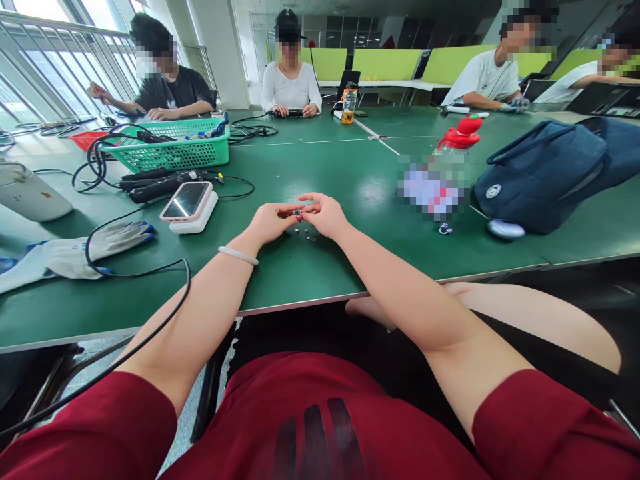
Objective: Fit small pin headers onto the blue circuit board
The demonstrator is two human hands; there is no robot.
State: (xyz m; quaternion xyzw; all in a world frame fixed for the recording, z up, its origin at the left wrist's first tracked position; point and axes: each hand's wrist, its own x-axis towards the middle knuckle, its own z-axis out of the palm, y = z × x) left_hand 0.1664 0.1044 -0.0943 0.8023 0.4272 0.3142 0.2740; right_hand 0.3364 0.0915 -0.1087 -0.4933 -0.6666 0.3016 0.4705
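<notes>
maroon short-sleeved shirt [310, 383] nearest, dark bars down its soft front; past it, a flat green tabletop [220, 293], faintly glossy. holds a small silver-and-black piece [297, 213] between the two hands, about equally near each, long axis seemingly crosswise. pinches it in the left hand [270, 222], thumb and finger nearly closed; rests the right hand [325, 217] half curled against it, cannot tell whether gripping. has tiny shiny loose parts [311, 239] just below, scattered bodyward. well left, a knitted glove [117, 241] with blue-coated fingertips.
</notes>
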